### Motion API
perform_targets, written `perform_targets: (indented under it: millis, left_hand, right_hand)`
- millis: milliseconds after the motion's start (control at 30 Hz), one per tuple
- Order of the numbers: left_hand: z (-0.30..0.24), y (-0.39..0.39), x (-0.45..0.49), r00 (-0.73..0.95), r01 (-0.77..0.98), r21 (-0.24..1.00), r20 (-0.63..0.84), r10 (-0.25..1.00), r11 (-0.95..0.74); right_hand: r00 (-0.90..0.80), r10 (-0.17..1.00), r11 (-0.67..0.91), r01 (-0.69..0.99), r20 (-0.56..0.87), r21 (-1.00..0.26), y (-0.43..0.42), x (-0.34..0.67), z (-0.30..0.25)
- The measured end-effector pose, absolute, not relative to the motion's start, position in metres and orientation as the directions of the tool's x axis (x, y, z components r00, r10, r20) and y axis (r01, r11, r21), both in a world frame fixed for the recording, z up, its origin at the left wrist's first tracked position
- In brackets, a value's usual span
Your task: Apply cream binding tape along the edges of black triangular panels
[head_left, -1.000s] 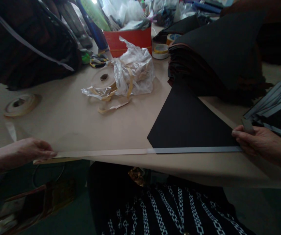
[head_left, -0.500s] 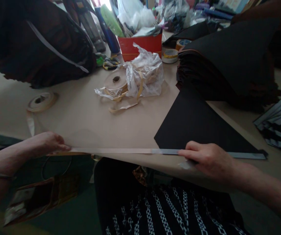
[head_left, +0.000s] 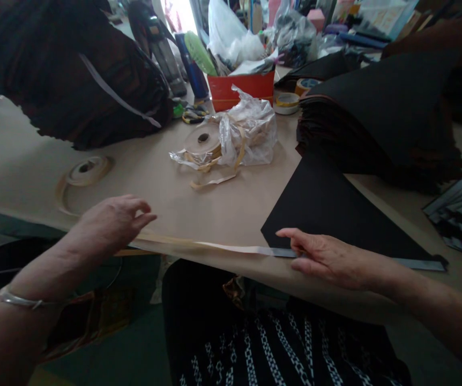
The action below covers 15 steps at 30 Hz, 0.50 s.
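My left hand (head_left: 120, 217) is lifted over the table's front edge, fingers bent and apart, with nothing in it. Below it a long strip of cream tape (head_left: 199, 245) lies slack and slightly wavy along the edge. The strip turns pale grey where it runs along the bottom edge of a black sheet (head_left: 323, 209). Over this stretch rests my right hand (head_left: 317, 254), index finger and thumb apart, at the sheet's lower left; its other fingers are partly hidden. At the left lies a tape roll (head_left: 86, 169) with its tail curling toward my left forearm.
Another tape roll (head_left: 202, 140) sits partly in a crumpled clear plastic bag (head_left: 255, 128). Behind are scissors (head_left: 194, 113) and a red box (head_left: 241, 91). Dark stacked sheets (head_left: 375, 107) stand at right, a large dark bundle (head_left: 94, 80) at left.
My left hand has let go of the tape and moved up and right. The tape has gone from taut to slack. My right hand's index finger and thumb have spread apart.
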State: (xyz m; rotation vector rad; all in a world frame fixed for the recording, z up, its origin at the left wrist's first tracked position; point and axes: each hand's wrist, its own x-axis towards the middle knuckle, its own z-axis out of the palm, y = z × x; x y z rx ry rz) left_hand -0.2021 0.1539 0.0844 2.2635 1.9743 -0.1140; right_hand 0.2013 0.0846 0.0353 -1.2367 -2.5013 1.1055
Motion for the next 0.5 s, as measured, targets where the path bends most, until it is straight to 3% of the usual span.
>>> perform_targets:
  millis: [67,167,367,500]
  left_hand:
    - [0.077,0.140,-0.163,0.364,0.924,0.162,-0.087,0.927,-0.347]
    - [0.061,0.119,-0.102,0.536,0.820,0.299,-0.104,0.838,-0.488]
    - [0.043,0.099,-0.036,0.563,0.827,0.156,-0.225,0.796,-0.541]
    - [0.047,0.101,-0.026,0.532,0.846,0.113,-0.257,0.807,-0.521]
  right_hand:
    - [-0.590,0.780,0.261,0.611,-0.209,-0.748,0.085,0.205,0.038]
    - [-0.514,0.832,0.187,0.612,-0.207,-0.769,0.082,0.205,0.037]
    - [-0.443,0.893,0.209,0.565,-0.080,-0.798,0.074,0.190,0.028]
    - [-0.427,0.892,0.140,0.574,-0.149,-0.807,0.074,0.182,0.019]
